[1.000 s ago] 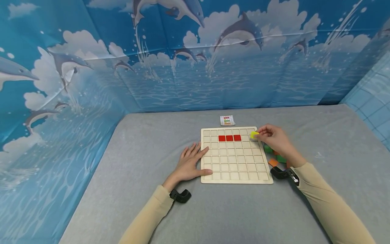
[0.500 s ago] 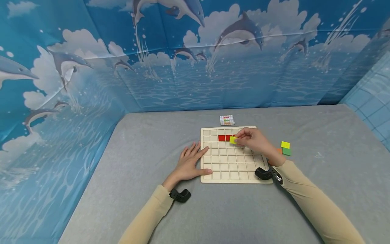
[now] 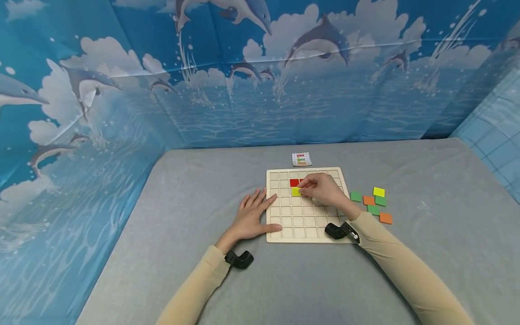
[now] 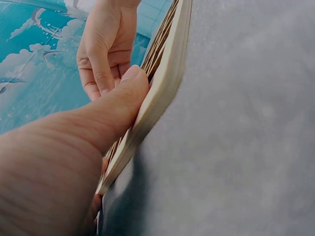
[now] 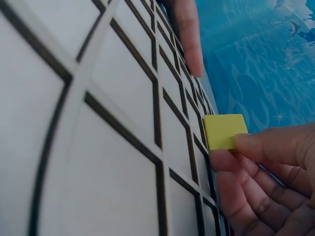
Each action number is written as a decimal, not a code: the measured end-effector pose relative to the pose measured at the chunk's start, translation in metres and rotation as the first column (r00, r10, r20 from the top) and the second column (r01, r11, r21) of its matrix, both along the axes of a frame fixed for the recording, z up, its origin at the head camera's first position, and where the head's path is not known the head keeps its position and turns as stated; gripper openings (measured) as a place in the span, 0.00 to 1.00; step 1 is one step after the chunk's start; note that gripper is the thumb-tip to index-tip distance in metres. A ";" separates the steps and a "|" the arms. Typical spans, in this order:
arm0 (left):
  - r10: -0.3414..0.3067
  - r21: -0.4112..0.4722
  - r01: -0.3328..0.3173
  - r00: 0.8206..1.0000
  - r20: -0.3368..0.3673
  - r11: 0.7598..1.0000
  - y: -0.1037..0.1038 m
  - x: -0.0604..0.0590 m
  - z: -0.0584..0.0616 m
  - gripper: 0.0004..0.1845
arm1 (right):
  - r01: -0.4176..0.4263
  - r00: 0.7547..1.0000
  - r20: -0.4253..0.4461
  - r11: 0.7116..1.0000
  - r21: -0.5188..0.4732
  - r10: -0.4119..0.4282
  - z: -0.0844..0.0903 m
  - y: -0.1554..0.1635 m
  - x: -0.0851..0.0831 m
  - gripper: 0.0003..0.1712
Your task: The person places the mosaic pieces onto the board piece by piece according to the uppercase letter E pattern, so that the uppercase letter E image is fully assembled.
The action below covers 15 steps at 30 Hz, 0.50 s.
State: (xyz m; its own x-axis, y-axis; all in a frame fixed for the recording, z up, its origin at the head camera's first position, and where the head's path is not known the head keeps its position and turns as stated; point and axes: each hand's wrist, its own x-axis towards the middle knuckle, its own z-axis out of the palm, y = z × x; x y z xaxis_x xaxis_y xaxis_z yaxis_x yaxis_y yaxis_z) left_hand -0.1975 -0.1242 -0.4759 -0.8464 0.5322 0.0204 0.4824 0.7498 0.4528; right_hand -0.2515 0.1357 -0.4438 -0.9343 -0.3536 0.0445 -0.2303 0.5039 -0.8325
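- Pinching a yellow square tile (image 5: 224, 129) between thumb and fingers of my right hand (image 3: 322, 189), at the wooden grid board (image 3: 298, 221), just nearside of the leftmost red tile (image 3: 294, 183); seating unclear.
- My left hand (image 3: 249, 220): fingers spread, thumb and forefinger over the board's left edge.
- Loose green, orange, yellow tiles (image 3: 373, 210) right of it.

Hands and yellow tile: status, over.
Left hand on left edge of grid board. Right hand pinching yellow tile. Tile's seating in grid unclear. Right hand partly hides red tiles.
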 end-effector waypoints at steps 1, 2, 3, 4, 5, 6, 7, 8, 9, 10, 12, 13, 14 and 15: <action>0.000 -0.001 0.000 1.000 0.000 1.000 0.000 0.000 0.000 0.47 | -0.001 1.000 -0.010 1.000 0.006 0.001 0.000 -0.001 0.000 0.03; 0.000 -0.002 0.000 1.000 0.000 1.000 0.000 0.000 0.000 0.47 | -0.002 1.000 -0.018 1.000 0.009 0.002 -0.001 -0.002 0.000 0.03; 0.001 -0.001 -0.001 1.000 0.001 1.000 0.000 0.000 0.001 0.47 | 0.000 1.000 -0.025 1.000 0.014 0.000 -0.001 -0.002 0.000 0.03; 0.001 0.000 -0.001 1.000 0.001 1.000 0.000 0.000 0.001 0.47 | 0.002 0.999 -0.034 1.000 0.019 -0.001 -0.002 -0.002 -0.001 0.02; 0.002 -0.001 -0.002 1.000 0.001 1.000 0.001 0.000 0.001 0.47 | 0.002 0.999 -0.041 1.000 0.022 -0.002 -0.002 -0.003 -0.001 0.02; 0.003 0.000 -0.003 1.000 -0.001 1.000 0.001 0.000 0.001 0.47 | 0.004 0.999 -0.050 1.000 0.030 -0.002 -0.002 -0.003 -0.001 0.02; 0.004 0.000 -0.004 1.000 0.000 1.000 0.001 0.000 0.001 0.47 | 0.006 0.998 -0.061 0.999 0.038 -0.003 -0.002 -0.003 -0.002 0.02; 0.005 0.000 -0.005 1.000 0.000 1.000 0.001 0.000 0.001 0.47 | 0.006 0.998 -0.070 0.999 0.049 -0.002 -0.002 -0.003 -0.002 0.02; 0.006 -0.003 -0.006 1.000 0.000 1.000 0.001 0.000 0.001 0.47 | 0.006 0.997 -0.080 0.998 0.061 -0.001 -0.002 -0.003 -0.002 0.02; 0.006 -0.003 -0.006 1.000 -0.001 1.000 0.001 0.000 0.001 0.47 | 0.005 0.996 -0.089 0.997 0.072 0.001 -0.003 -0.002 -0.002 0.03; 0.006 -0.002 -0.006 1.000 -0.001 1.000 0.001 0.000 0.001 0.47 | 0.005 0.995 -0.102 0.996 0.094 0.005 -0.003 -0.002 -0.002 0.04; 0.005 0.000 -0.005 1.000 -0.001 1.000 0.001 0.000 0.001 0.47 | 0.004 0.994 -0.105 0.995 0.101 0.006 -0.003 -0.002 -0.002 0.04; 0.005 0.003 -0.005 1.000 -0.002 1.000 0.001 0.000 0.001 0.47 | 0.004 0.994 -0.108 0.994 0.107 0.008 -0.004 -0.002 -0.001 0.05; 0.003 0.004 -0.003 1.000 -0.004 1.000 0.001 0.000 0.000 0.47 | 0.003 0.994 -0.110 0.994 0.112 0.010 -0.004 -0.001 -0.001 0.05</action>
